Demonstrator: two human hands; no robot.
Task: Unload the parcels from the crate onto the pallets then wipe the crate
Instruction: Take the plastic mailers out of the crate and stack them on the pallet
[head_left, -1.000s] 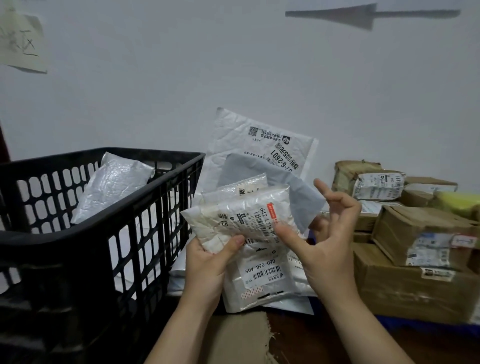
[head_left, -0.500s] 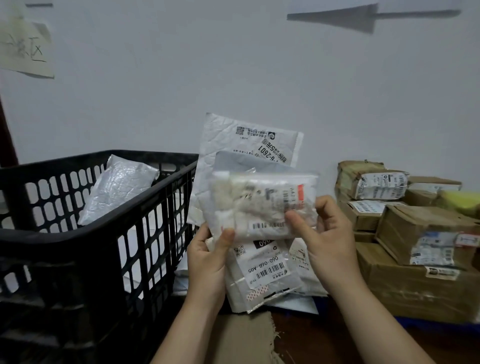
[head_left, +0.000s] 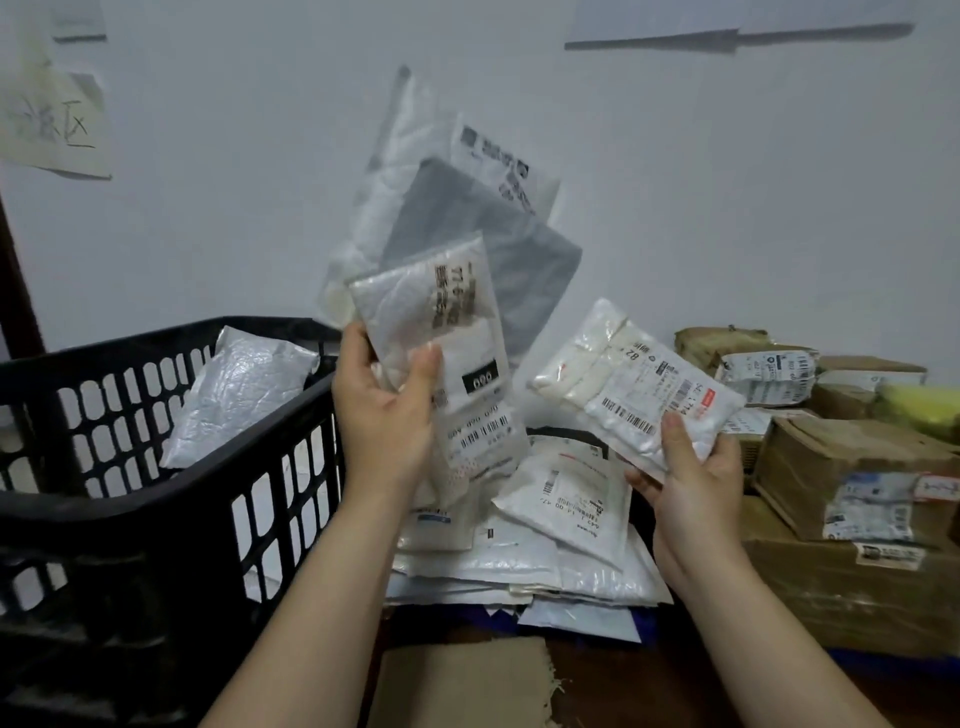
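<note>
Small clear packet (head_left: 636, 384) now split from the stack, carried right and lower in right hand (head_left: 685, 483), left hand (head_left: 387, 410) lifts remaining mailers (head_left: 441, 322) higher, tilted, pile of white mailers (head_left: 524, 540) below now uncovered

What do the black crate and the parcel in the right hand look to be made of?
The black crate: moulded plastic, matt, with slotted lattice walls. The parcel in the right hand: probably thin glossy plastic film, wrinkled and shiny, with paper labels stuck on.

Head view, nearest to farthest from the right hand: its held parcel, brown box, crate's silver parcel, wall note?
1. Held parcel, in the right hand.
2. Brown box, just right.
3. Silver parcel, in the crate, left.
4. Wall note, upper left.
</note>
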